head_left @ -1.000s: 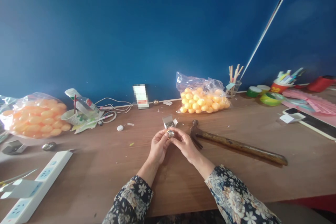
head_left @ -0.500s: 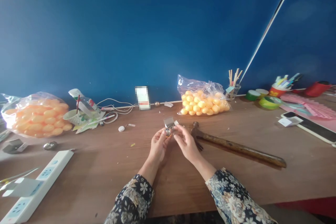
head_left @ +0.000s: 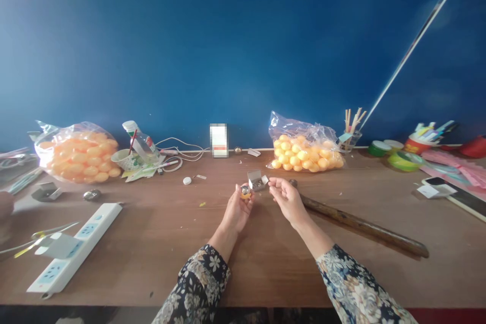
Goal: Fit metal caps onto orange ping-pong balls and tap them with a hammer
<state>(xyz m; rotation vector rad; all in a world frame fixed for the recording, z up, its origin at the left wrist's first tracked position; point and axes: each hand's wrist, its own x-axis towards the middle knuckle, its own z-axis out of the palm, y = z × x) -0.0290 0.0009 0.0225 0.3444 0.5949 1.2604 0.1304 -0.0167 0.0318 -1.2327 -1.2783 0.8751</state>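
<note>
My left hand (head_left: 237, 210) is closed around a small orange ball (head_left: 246, 192), partly covered with shiny silver pieces. Just behind it lies a small opened box (head_left: 257, 180) holding little metallic pieces, too small to name surely. To the right of the box is my right hand (head_left: 290, 201), its thumb and fingertips pinched together; anything between them is too small to make out. A hammer (head_left: 364, 225) with a wooden handle lies beyond my right wrist, its head partly hidden by that hand.
Bags of orange balls stand at left (head_left: 81, 154) and right (head_left: 304, 154). A power strip (head_left: 81, 248), a silver ball (head_left: 92, 194), a plastic bottle (head_left: 140, 144) and a phone (head_left: 461, 197) are around. At the left edge shows another person's blurred hand (head_left: 5, 205).
My right hand has moved right, away from the ball and my left hand. The small box now shows between them. The view has shifted, and a blurred hand has appeared at the left edge.
</note>
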